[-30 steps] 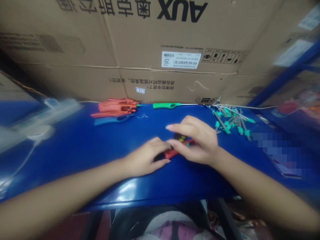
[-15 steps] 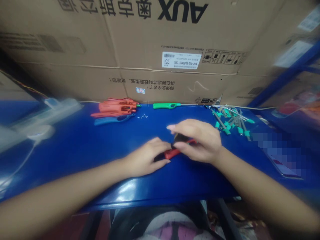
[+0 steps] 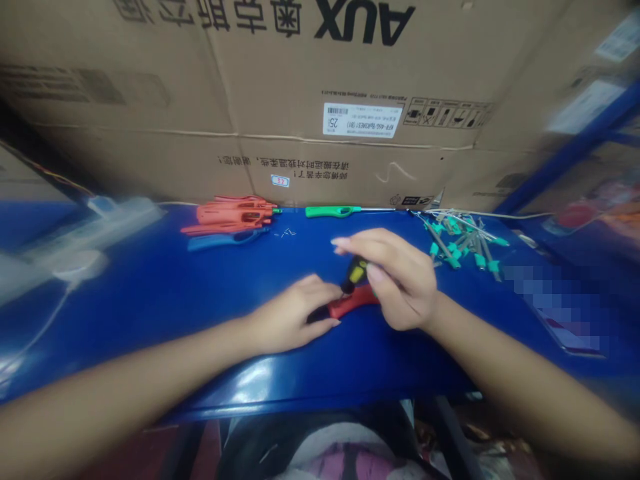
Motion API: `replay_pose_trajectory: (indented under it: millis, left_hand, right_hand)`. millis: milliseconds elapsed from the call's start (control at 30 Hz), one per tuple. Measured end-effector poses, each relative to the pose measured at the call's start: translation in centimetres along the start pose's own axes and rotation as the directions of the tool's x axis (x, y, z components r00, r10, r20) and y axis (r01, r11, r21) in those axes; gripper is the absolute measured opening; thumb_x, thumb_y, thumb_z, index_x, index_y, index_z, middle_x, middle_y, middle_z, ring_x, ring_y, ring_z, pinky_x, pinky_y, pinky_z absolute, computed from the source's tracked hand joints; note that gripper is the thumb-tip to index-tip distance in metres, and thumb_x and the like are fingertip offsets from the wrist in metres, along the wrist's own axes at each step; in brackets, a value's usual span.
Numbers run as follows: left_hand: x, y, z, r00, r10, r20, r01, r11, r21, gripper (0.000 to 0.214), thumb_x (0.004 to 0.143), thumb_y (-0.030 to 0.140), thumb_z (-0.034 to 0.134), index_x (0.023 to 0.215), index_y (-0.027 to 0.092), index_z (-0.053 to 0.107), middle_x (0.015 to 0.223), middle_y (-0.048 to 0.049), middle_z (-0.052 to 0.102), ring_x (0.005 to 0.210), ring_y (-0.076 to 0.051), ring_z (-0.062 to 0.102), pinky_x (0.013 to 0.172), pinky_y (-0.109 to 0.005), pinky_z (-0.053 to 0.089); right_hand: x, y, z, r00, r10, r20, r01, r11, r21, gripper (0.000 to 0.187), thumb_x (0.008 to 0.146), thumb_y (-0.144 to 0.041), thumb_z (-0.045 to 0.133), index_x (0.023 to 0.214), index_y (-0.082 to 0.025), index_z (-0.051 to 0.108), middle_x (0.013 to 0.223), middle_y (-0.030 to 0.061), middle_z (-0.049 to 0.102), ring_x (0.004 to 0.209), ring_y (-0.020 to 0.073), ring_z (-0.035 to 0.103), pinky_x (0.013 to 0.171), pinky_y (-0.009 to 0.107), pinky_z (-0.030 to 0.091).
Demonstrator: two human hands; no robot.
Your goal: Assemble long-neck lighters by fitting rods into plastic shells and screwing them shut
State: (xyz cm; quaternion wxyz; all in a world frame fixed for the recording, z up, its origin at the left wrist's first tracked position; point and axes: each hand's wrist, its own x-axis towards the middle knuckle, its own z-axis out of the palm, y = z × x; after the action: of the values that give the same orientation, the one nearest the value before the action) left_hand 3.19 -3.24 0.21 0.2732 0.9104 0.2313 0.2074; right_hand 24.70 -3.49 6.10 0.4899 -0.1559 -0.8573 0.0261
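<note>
Blue table point(image 3: 150, 300): red lighter point(image 3: 350, 303), orange shells point(image 3: 233, 215), green nozzles point(image 3: 463, 243)

Left hand point(image 3: 293, 320) palm-down with fingertips pinched; right hand point(image 3: 400, 280) just beside it, raised, fingers curled into a pinch.

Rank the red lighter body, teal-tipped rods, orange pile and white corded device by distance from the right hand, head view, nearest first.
1. Red lighter body: beneath the right hand, which grips a black-and-yellow tool.
2. Teal-tipped rods: just right.
3. Orange pile: back left.
4. White corded device: far left edge.
</note>
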Motion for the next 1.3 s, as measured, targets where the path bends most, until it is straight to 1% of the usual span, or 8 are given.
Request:
replay_pose_trajectory:
  millis: [100, 267, 467, 533, 733, 967, 1167, 1300]
  left_hand:
    - [-0.01, -0.05, 0.03, 1.000, -0.005, 0.008, 0.005, 1.000, 0.002, 0.022, 0.096, 0.024, 0.060, 0.117, 0.019, 0.063, 0.114, -0.0071, 0.067, 0.102, -0.023, 0.055, 0.094, -0.039, 0.046]
    - [-0.17, -0.23, 0.24, 1.000, -0.012, -0.001, 0.012, 1.000, 0.002, 0.019, 0.096, 0.025, 0.060, 0.113, 0.020, 0.064, 0.106, -0.0062, 0.067, 0.099, -0.023, 0.057, 0.091, -0.039, 0.047]
    - [-0.05, -0.12, 0.06, 1.000, -0.017, 0.003, 0.017, 1.000, 0.007, 0.025, 0.096, 0.028, 0.060, 0.119, 0.019, 0.064, 0.116, -0.0095, 0.067, 0.106, -0.025, 0.057, 0.095, -0.041, 0.047]
    - [-0.09, -0.17, 0.07, 1.000, -0.018, 0.004, 0.018, 1.000, 0.009, 0.025, 0.096, 0.028, 0.060, 0.120, 0.019, 0.064, 0.116, -0.0098, 0.067, 0.106, -0.026, 0.057, 0.095, -0.042, 0.047]
    - [-0.26, -0.35, 0.29, 1.000, -0.012, -0.012, 0.012, 1.000, 0.004, 0.022, 0.096, 0.027, 0.061, 0.117, 0.020, 0.065, 0.109, -0.0072, 0.068, 0.101, -0.024, 0.058, 0.093, -0.040, 0.048]
    - [-0.11, -0.13, 0.04, 1.000, -0.019, 0.015, 0.018, 1.000, 0.017, 0.031, 0.097, 0.027, 0.059, 0.127, 0.020, 0.062, 0.120, -0.0103, 0.066, 0.110, -0.026, 0.057, 0.098, -0.042, 0.047]
    - [-0.25, -0.37, 0.30, 1.000, -0.002, -0.008, 0.003, 1.000, 0.015, 0.027, 0.097, 0.028, 0.060, 0.123, 0.020, 0.063, 0.112, -0.0083, 0.068, 0.104, -0.024, 0.058, 0.095, -0.040, 0.048]
    - [-0.17, -0.24, 0.19, 1.000, -0.009, -0.009, 0.009, 1.000, 0.008, 0.026, 0.096, 0.028, 0.060, 0.121, 0.020, 0.064, 0.113, -0.0083, 0.068, 0.103, -0.024, 0.057, 0.095, -0.041, 0.048]
  right_hand:
    - [0.24, -0.34, 0.39, 0.992, 0.118, 0.045, -0.123, 0.981, 0.152, 0.037, 0.097, -0.011, 0.045, 0.131, -0.011, 0.059, 0.107, 0.0134, 0.069, 0.094, 0.0195, 0.066, 0.083, 0.038, 0.057]
    - [0.12, -0.04, 0.62, 0.997, 0.039, -0.064, -0.041, 0.999, -0.031, 0.026, 0.089, -0.023, 0.072, 0.113, -0.018, 0.067, 0.083, 0.0037, 0.068, 0.073, 0.0162, 0.060, 0.070, 0.031, 0.055]
    - [0.24, -0.38, 0.37, 0.975, 0.193, 0.111, -0.209, 0.966, 0.155, 0.038, 0.102, -0.017, 0.041, 0.138, -0.017, 0.054, 0.123, 0.0119, 0.068, 0.103, 0.0190, 0.067, 0.089, 0.037, 0.057]
    - [0.33, -0.43, 0.42, 0.968, 0.219, 0.125, -0.243, 0.942, 0.230, 0.036, 0.101, -0.017, 0.044, 0.134, -0.017, 0.057, 0.116, 0.0107, 0.070, 0.097, 0.0177, 0.068, 0.086, 0.035, 0.057]
    - [0.21, 0.12, 0.19, 0.999, 0.052, -0.002, -0.052, 0.999, -0.011, 0.029, 0.090, -0.027, 0.072, 0.117, -0.017, 0.067, 0.083, 0.0039, 0.067, 0.074, 0.0159, 0.058, 0.070, 0.031, 0.053]
    - [0.64, -0.41, -0.20, 0.950, 0.241, 0.200, -0.277, 0.944, 0.180, 0.037, 0.102, -0.018, 0.046, 0.138, -0.019, 0.054, 0.114, 0.0094, 0.068, 0.099, 0.0171, 0.065, 0.090, 0.035, 0.055]
    - [0.20, 0.50, -0.33, 0.998, 0.024, 0.062, -0.020, 0.998, -0.067, 0.030, 0.092, -0.030, 0.069, 0.119, -0.018, 0.066, 0.083, 0.0036, 0.068, 0.076, 0.0171, 0.064, 0.073, 0.031, 0.056]
    - [0.22, 0.04, -0.16, 0.991, 0.092, 0.102, -0.094, 0.996, 0.008, 0.032, 0.100, -0.023, 0.051, 0.131, -0.017, 0.059, 0.111, 0.0109, 0.072, 0.094, 0.0184, 0.068, 0.087, 0.035, 0.057]
